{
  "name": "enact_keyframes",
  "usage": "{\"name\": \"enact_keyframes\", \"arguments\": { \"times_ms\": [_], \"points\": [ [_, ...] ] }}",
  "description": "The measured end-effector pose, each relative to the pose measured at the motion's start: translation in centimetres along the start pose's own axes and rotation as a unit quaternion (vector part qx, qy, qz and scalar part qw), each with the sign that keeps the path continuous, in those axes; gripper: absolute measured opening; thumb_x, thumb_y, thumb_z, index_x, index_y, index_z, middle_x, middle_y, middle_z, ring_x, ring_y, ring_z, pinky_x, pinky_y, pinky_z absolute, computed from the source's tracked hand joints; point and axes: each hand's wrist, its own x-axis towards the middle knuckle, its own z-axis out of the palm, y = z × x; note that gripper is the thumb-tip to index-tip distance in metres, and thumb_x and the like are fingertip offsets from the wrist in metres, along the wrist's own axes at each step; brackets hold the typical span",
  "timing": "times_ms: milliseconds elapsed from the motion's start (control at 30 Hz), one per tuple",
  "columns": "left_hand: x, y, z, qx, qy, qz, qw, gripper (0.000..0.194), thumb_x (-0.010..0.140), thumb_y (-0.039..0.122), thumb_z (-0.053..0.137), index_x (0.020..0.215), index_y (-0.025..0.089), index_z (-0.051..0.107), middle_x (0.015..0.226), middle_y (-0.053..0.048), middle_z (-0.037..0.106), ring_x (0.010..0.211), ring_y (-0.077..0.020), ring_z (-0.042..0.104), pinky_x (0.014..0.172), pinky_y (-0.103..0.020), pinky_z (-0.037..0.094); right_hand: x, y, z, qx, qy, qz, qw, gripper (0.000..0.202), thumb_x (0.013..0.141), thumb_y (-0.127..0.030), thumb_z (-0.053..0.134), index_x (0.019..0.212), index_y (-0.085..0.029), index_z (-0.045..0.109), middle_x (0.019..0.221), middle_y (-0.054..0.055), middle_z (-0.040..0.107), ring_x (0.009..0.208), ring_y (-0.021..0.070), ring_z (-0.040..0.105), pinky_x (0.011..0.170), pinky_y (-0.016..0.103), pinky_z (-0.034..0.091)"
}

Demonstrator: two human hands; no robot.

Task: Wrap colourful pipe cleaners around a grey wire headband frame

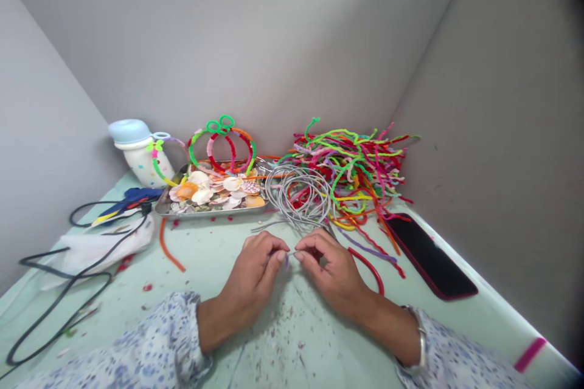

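Note:
My left hand (256, 275) is closed in a pinch at the middle of the table, on a short purple strand (287, 262) that looks like pipe cleaner. Facing it, my right hand (332, 273) pinches the end of a thin greyish wire (292, 253) that spans the small gap between my fingertips. How the wire and the purple strand join is too small to tell. Just beyond my hands lies a loose coil of grey wire (298, 197). A red curved strip (370, 268) rests beside my right wrist.
Behind my left hand stands a metal tray (214, 214) of seashells (201, 194), with pipe-cleaner rings (232, 149) above it. A pile of colourful pipe cleaners (351, 164) lies right of it. A phone (431, 255), a white bottle (143, 158) and a black cable (68, 279) flank the sides.

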Motion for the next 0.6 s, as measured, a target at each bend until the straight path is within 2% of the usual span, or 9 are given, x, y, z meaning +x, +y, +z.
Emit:
{"name": "enact_keyframes", "arguments": {
  "times_ms": [267, 600],
  "points": [
    [0.06, 0.06, 0.13, 0.048, 0.006, 0.003, 0.999, 0.026, 0.098, 0.03, 0.038, 0.081, 0.02, 0.055, 0.078, -0.003, 0.058, 0.078, -0.021, 0.052, 0.079, -0.038, 0.037, 0.05, -0.05, -0.05, -0.003, -0.002, 0.002, 1.0, 0.007, 0.09, -0.016, 0.058, 0.088, -0.022, 0.062, 0.085, 0.001, 0.058, 0.076, 0.0161, 0.056, 0.068, 0.028, 0.045],
    [0.01, -0.2, 0.27, 0.041, -0.003, 0.009, 0.999, 0.028, 0.099, 0.029, 0.037, 0.078, 0.021, 0.053, 0.075, -0.001, 0.056, 0.076, -0.0197, 0.05, 0.08, -0.037, 0.036, -0.11, -0.08, -0.02, -0.007, -0.004, -0.009, 1.0, 0.007, 0.09, -0.017, 0.058, 0.089, -0.022, 0.062, 0.084, 0.001, 0.058, 0.075, 0.0162, 0.056, 0.067, 0.028, 0.045]
  ]
}}
